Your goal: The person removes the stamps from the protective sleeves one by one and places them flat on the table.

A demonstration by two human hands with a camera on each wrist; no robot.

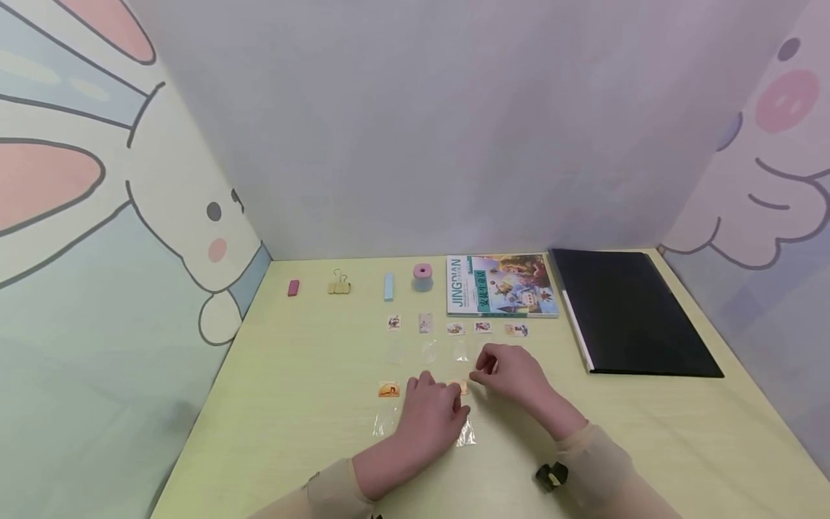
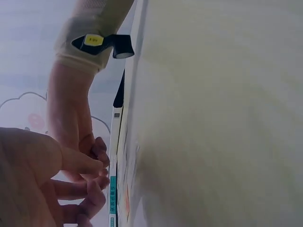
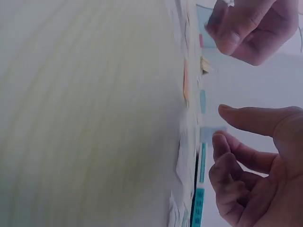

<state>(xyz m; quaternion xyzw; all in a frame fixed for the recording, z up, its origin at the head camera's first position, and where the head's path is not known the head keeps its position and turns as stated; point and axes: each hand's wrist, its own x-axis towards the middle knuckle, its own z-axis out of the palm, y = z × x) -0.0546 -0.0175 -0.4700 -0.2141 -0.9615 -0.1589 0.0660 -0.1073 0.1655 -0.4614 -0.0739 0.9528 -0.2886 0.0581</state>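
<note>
My left hand point(image 1: 431, 411) hovers low over the table, fingers loosely bent, beside an orange picture stamp point(image 1: 460, 387) that it partly covers. A clear plastic sleeve point(image 1: 466, 434) lies just under its thumb side. No held thing shows in the left wrist view of this hand point(image 2: 42, 179). My right hand point(image 1: 512, 371) is to the right of that stamp; in the right wrist view its thumb point(image 3: 255, 118) and index finger stand apart with nothing between them. Another orange stamp point(image 1: 389, 389) lies left of my left hand, above a second clear sleeve point(image 1: 385, 421).
Several small picture stamps point(image 1: 456, 329) form a row behind a line of clear sleeves point(image 1: 429, 351). Farther back are a pink eraser point(image 1: 294, 287), binder clip point(image 1: 339, 287), light-blue stick point(image 1: 388, 286), pink-topped round container point(image 1: 423, 277), book point(image 1: 502, 286) and black folder point(image 1: 635, 310).
</note>
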